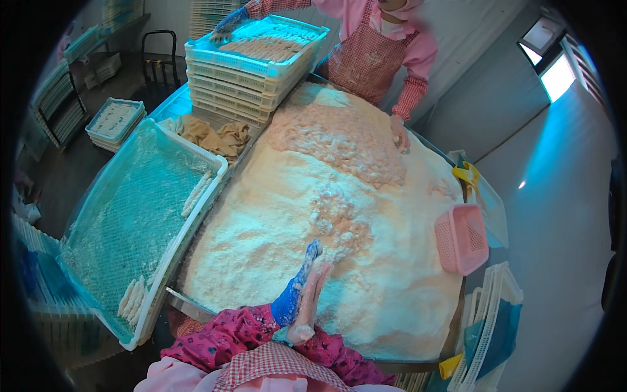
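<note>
My left hand (298,288), in a blue glove dusted with white powder, stretches forward over the table with its fingers extended. Right beside it lies my right hand (315,287), pale and powdered, its fingers also stretched out. The two are side by side, apparently touching; whether anything small lies between them is hidden. Just beyond the fingertips is a small heap of floury pinkish pieces (336,219). White powder (261,215) covers most of the tabletop. A larger mass of powdered pinkish pieces (346,147) spreads across the far part.
At left sits a mesh-lined tray (219,171) holding a few floured strips (132,300). Beyond it are a tan cloth (215,136) and stacked trays (232,91). A co-worker (375,55) stands opposite, one hand at the top tray. A pink basket (465,240) is on the right edge.
</note>
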Tool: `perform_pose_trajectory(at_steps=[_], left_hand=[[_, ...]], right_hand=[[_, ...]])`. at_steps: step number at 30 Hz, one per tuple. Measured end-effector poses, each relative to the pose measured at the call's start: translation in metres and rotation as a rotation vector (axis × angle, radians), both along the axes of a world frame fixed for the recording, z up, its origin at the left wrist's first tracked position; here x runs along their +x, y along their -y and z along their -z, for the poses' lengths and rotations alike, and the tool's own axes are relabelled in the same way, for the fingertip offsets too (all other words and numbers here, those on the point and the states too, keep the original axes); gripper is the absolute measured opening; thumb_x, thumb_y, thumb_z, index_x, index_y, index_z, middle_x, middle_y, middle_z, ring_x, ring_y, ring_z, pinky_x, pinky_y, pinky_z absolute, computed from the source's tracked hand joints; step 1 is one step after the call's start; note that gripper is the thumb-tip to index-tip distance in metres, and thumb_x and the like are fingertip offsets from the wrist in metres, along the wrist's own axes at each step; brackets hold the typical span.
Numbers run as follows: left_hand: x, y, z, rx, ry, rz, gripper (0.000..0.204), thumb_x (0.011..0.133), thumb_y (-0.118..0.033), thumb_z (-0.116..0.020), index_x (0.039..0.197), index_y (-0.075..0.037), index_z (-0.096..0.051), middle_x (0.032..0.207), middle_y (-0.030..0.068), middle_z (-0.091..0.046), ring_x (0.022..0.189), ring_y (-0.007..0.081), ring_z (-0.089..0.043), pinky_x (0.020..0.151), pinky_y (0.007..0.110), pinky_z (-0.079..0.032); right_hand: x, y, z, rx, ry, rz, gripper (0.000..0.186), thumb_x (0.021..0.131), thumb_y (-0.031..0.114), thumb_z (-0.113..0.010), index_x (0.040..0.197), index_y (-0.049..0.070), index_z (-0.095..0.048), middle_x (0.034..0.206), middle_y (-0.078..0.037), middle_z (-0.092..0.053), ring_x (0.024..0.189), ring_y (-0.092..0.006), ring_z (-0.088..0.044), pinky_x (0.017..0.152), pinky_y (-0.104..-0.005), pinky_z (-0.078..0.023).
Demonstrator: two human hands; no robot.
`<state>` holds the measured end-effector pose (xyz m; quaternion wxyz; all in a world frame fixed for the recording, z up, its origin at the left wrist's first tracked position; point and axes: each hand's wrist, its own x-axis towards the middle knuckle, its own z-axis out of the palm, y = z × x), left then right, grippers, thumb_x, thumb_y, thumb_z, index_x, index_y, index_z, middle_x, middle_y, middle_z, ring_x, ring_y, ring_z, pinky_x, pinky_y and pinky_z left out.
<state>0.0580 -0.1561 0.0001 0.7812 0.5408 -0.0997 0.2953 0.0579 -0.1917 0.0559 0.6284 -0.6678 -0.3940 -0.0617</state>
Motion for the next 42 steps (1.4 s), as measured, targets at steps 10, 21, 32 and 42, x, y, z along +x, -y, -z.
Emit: perform_pose_trajectory(at_steps=[10, 21, 32, 42], left_hand=[[0.001, -0.016, -0.029, 0.050, 0.141, 0.042, 0.075, 0.087, -0.040, -0.050, 0.141, -0.003, -0.014, 0.149, 0.0157, -0.002, 0.137, 0.0302, 0.001, 0.108, 0.045, -0.001], [-0.001, -0.035, 0.046, 0.394, -0.436, 0.088, 0.053, 0.092, -0.017, -0.045, 0.139, -0.004, -0.024, 0.145, 0.0145, -0.021, 0.133, 0.0273, -0.023, 0.106, 0.034, -0.023], [-0.005, -0.002, -0.019, -0.037, -0.096, 0.037, 0.071, 0.089, -0.044, -0.039, 0.139, 0.001, -0.015, 0.146, 0.0159, -0.013, 0.135, 0.0262, -0.013, 0.108, 0.038, -0.009], [-0.043, -0.045, 0.021, -1.190, -0.510, 0.171, 0.046, 0.097, -0.028, -0.032, 0.135, -0.002, -0.028, 0.141, 0.0114, -0.031, 0.128, 0.0222, -0.033, 0.105, 0.031, -0.026]], right_hand=[[0.011, 0.001, 0.018, 0.003, -0.028, 0.053, 0.096, 0.078, 0.075, -0.014, 0.142, 0.004, -0.001, 0.148, -0.020, 0.000, 0.136, -0.0330, 0.001, 0.108, -0.0466, 0.002], [0.014, 0.017, 0.022, 0.069, -0.226, 0.172, 0.093, 0.082, 0.071, -0.015, 0.141, 0.001, -0.001, 0.147, -0.021, -0.002, 0.136, -0.0327, -0.002, 0.109, -0.0446, -0.001], [0.000, 0.012, 0.029, 0.006, -0.140, -0.010, 0.093, 0.083, 0.069, -0.020, 0.141, -0.001, 0.001, 0.146, -0.023, -0.004, 0.135, -0.0375, -0.003, 0.108, -0.0470, -0.002], [0.088, 0.050, 0.059, -0.394, -0.024, 0.243, 0.055, 0.077, 0.018, -0.066, 0.124, 0.002, -0.044, 0.124, -0.018, -0.047, 0.115, -0.0331, -0.043, 0.099, -0.0433, -0.031]])
